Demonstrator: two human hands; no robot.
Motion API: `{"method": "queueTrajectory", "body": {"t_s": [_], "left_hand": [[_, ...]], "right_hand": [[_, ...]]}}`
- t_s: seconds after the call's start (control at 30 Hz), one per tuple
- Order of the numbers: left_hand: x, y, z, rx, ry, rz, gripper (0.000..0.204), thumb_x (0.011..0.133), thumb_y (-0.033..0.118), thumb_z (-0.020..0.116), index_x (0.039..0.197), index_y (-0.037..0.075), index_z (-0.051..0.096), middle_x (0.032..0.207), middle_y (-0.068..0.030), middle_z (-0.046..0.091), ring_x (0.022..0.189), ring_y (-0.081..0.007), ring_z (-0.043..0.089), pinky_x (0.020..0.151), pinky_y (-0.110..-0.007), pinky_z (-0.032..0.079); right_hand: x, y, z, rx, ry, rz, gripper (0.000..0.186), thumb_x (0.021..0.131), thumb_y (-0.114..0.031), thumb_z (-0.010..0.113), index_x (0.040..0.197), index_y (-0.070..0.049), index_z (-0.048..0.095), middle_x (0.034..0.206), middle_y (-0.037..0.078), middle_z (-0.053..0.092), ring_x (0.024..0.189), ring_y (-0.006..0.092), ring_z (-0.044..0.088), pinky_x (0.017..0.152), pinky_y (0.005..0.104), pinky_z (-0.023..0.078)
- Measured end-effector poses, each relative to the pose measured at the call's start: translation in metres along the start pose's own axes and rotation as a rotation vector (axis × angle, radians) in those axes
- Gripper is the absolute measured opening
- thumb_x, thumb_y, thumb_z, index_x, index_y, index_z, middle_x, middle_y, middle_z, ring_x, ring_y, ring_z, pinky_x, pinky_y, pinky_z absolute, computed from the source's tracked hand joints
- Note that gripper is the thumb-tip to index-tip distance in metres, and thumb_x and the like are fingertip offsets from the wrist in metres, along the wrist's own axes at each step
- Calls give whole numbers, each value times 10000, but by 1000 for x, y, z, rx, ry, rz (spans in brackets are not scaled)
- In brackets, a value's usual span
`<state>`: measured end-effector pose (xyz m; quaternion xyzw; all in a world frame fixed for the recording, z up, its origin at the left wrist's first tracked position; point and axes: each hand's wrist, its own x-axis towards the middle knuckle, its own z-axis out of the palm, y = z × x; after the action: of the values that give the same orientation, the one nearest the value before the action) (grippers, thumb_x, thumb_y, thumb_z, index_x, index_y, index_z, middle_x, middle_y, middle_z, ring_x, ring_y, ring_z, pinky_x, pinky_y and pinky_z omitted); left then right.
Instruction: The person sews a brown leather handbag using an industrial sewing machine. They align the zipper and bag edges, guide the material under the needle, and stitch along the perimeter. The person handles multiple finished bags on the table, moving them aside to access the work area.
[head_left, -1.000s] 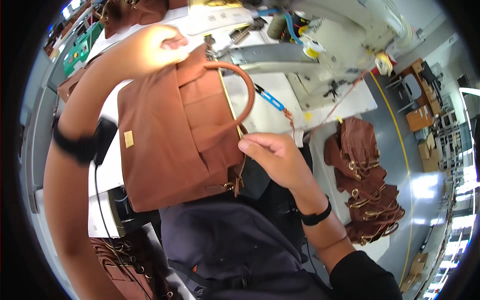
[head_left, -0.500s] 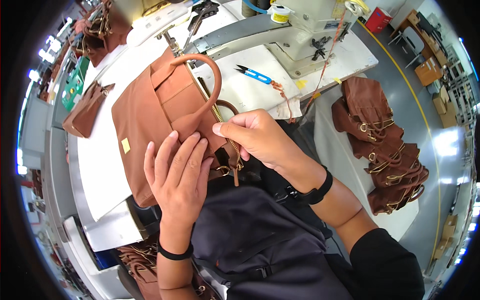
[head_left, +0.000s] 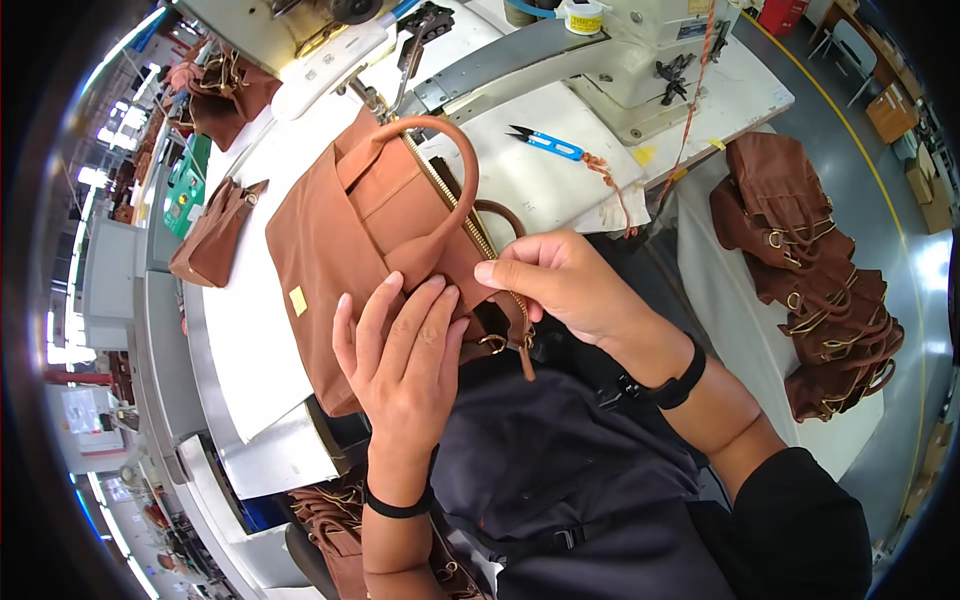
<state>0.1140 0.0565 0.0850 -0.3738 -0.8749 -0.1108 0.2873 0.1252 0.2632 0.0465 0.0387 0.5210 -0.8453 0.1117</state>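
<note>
A brown leather bag (head_left: pixel 315 250) with looped handles (head_left: pixel 465 175), a brass zipper (head_left: pixel 440 185) and a small yellow tag (head_left: pixel 297 300) lies at the table's near edge. My left hand (head_left: pixel 400 360) rests on its front, fingers lying flat just below the front handle. My right hand (head_left: pixel 560 290) pinches the bag's edge beside the zipper, thumb on top. Blue-handled thread snips (head_left: pixel 555 147) with orange thread lie on the white sheet beyond.
An industrial sewing machine (head_left: pixel 630 85) stands at the back. Stacked brown bags (head_left: pixel 800 270) are at the right; another bag (head_left: pixel 215 235) and a green object (head_left: pixel 187 180) are at the left. More bags (head_left: pixel 325 530) sit low left, beside my dark apron (head_left: pixel 560 460).
My left hand has come down from the bag's top onto its front. My right hand keeps its pinch by the zipper. The view has shifted, most recently moving the scene rightward in the picture.
</note>
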Motion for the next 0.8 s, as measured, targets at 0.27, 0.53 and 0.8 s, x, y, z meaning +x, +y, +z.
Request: {"method": "queueTrajectory", "body": {"t_s": [0.27,0.53,0.8], "left_hand": [[1,1,-1,37,-43,3,312,838,170,819,1143,133,767,1200,7,746,1263,-259,617,1181,-494,348],[38,5,-20,8,-149,136,305,870,137,746,1173,109,753,1277,-21,701,1275,-273,600,1176,-504,352],[119,2,-39,244,-355,400,392,864,236,741,1218,72,708,1459,-60,568,1415,-298,468,1205,-567,303]], "right_hand": [[5,3,-2,-63,-131,-58,280,1015,-261,705,888,-13,684,719,-16,645,636,34,567,552,224,463],[-2,22,14,70,-43,-205,333,1026,-222,692,770,-54,561,646,-62,492,590,9,397,490,240,310],[-1,27,20,105,-19,-291,315,1045,-225,657,780,-78,573,624,-38,545,566,4,480,503,198,356]]}}
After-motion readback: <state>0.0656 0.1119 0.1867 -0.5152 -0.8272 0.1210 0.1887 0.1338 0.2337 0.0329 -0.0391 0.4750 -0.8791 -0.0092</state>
